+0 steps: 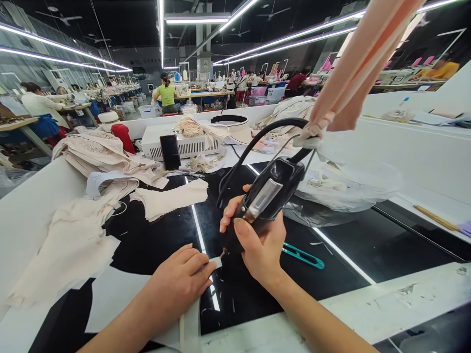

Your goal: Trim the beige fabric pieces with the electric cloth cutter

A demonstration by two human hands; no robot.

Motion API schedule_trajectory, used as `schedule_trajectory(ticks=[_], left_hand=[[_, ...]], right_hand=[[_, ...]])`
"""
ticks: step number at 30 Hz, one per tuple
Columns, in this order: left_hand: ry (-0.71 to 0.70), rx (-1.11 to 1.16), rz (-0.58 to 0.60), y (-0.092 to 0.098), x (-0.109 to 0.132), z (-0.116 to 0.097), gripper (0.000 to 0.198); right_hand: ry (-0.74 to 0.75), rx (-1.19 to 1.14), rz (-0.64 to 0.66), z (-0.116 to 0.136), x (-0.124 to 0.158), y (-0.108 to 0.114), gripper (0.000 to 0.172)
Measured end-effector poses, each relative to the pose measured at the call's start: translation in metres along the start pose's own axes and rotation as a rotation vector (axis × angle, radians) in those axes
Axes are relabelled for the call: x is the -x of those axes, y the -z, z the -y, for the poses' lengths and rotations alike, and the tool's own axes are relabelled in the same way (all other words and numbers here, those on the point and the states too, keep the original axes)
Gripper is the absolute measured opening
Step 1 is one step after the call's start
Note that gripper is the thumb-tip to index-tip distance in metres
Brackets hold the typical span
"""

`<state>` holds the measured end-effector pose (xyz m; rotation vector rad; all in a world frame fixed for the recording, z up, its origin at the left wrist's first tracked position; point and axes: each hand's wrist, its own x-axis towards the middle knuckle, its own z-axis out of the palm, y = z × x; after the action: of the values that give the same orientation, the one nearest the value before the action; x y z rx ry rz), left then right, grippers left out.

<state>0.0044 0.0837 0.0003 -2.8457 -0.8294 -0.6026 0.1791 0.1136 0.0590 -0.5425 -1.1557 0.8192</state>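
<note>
My right hand [263, 247] is closed around a black corded handheld power tool [273, 184] with a silver plate on its side. The tool tilts down to the left, and its narrow metal tip [223, 252] comes down beside my left fingertips. With its fingers closed, my left hand [176, 277] pinches a small white strip [217, 262] over the shiny black work surface [246, 294]. The strip's end pokes out near the tip; whether they touch I cannot tell. A knotted pink cloth band [342, 83] holds the tool from above. Teal thread snips [303, 256] lie right of my right hand.
Cream fabric pieces [73, 235] heap up at left, another piece [171, 198] lying ahead. A phone [170, 152] leans against a white vented box [154, 139]. A clear plastic bag [353, 189] sits at right. The black cable [253, 142] loops over the surface. People work at tables beyond.
</note>
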Motion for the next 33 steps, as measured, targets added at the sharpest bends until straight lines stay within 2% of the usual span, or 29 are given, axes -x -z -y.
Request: schedule_trajectory(ticks=[8, 14, 21, 28, 33], left_hand=[[-0.012, -0.013, -0.023, 0.003, -0.002, 0.000, 0.024], [-0.016, -0.008, -0.008, 0.004, -0.004, -0.001, 0.023], [-0.001, 0.001, 0.011, 0.007, -0.005, -0.001, 0.024], [0.045, 0.107, 0.075, 0.010, 0.006, -0.001, 0.025], [0.075, 0.129, 0.039, 0.015, 0.017, -0.002, 0.023]], right_hand=[[-0.010, 0.048, -0.015, -0.001, 0.000, 0.000, 0.030], [0.017, -0.012, -0.007, 0.005, 0.005, 0.001, 0.029], [0.000, 0.027, 0.004, 0.005, 0.008, 0.000, 0.030], [-0.012, 0.023, 0.002, 0.006, 0.009, 0.001, 0.036], [0.006, 0.029, 0.009, 0.010, 0.009, 0.001, 0.035]])
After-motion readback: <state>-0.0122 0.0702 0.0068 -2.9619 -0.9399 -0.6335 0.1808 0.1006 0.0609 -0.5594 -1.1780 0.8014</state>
